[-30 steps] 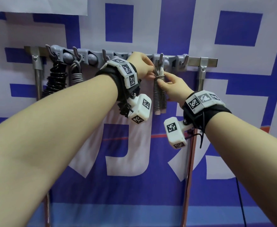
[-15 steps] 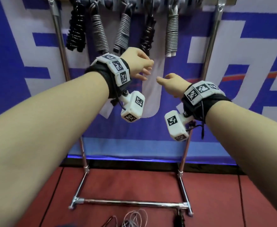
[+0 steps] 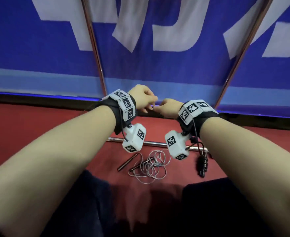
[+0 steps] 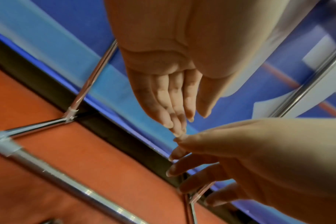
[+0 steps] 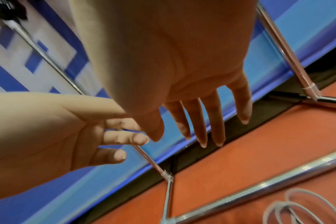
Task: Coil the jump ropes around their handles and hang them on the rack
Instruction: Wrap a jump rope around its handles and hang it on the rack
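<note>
Both hands are held out in front of the person above the red floor (image 3: 38,134), close together, fingertips nearly meeting. The left hand (image 3: 143,98) is empty, its fingers (image 4: 175,97) extended and relaxed, lying side by side. The right hand (image 3: 169,108) is likewise empty, its fingers (image 5: 215,121) straight and slightly spread, gripping nothing. On the floor below the wrists lies a loose jump rope (image 3: 151,165), its thin grey cord in an untidy tangle of loops, with one dark handle (image 3: 127,161) lying at an angle at the left of the tangle; a second handle appears to be partly buried in the loops. To the right of this rope, near the right end of the rack's base bar (image 3: 154,143), lies a black coiled jump rope (image 3: 202,164), apart from the grey one. The rack's two chrome uprights (image 3: 93,43) rise from the floor against a blue and white banner (image 3: 55,53); the top of the rack is outside the head view. The person's dark-clad knees (image 3: 92,202) are visible at the near edge of the floor.
</note>
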Available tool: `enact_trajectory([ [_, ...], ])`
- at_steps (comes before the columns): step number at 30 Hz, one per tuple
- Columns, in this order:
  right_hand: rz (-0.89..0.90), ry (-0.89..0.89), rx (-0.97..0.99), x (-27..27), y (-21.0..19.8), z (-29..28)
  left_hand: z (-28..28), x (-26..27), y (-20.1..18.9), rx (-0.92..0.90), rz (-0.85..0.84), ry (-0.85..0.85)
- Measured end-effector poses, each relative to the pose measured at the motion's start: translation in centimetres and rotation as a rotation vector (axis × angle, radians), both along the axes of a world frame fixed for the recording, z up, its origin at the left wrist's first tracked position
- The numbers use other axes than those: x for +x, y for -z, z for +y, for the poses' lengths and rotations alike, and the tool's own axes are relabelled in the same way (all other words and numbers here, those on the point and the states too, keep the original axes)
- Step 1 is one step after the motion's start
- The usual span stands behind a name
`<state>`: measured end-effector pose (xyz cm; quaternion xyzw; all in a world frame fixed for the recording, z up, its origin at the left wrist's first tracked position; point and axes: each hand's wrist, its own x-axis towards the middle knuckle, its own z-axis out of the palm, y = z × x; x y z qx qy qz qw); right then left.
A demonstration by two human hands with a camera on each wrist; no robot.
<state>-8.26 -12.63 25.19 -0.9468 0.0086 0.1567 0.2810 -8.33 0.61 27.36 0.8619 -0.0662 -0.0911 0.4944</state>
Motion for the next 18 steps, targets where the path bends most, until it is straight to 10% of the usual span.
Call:
enact_trajectory([
  [18, 0.266, -0.401, -0.399, 2.6, 23.8, 1.2, 6.3, 3.4, 28.7, 0.763, 0.526, 0.013],
])
